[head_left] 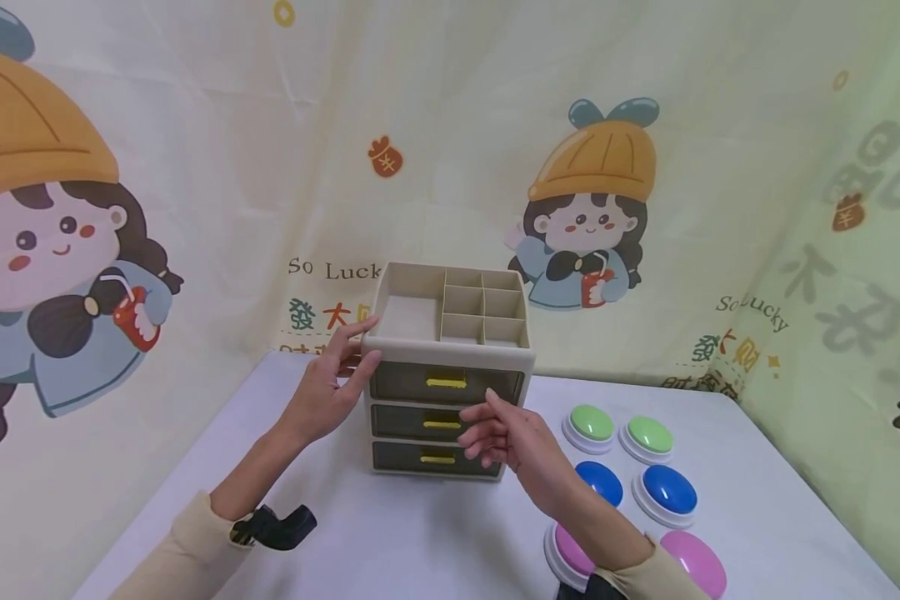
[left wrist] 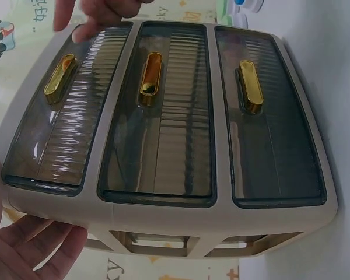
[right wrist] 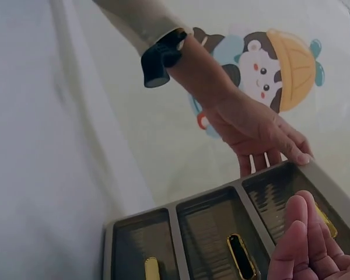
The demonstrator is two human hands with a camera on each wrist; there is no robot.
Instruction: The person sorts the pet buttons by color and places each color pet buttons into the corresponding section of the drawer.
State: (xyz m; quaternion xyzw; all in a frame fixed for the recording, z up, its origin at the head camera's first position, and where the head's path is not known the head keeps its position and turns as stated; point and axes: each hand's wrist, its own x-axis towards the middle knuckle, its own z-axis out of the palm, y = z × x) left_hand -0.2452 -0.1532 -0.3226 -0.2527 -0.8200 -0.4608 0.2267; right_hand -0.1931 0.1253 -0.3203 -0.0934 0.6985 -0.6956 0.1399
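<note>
A small beige desktop drawer organizer stands on the white table, its three dark see-through drawers pushed in, each with a gold-yellow handle. My left hand holds its upper left corner, thumb at the front edge and fingers along the side; in the left wrist view those fingers lie against the side wall. In front of the drawers hovers my right hand, loosely bent and holding nothing. From the right wrist its fingers overlap the top drawer's handle.
To the right sit several round push buttons: green ones at the back, blue ones in the middle and pink ones nearest me. My right forearm passes over some of them. Behind the table hangs a cartoon-printed curtain.
</note>
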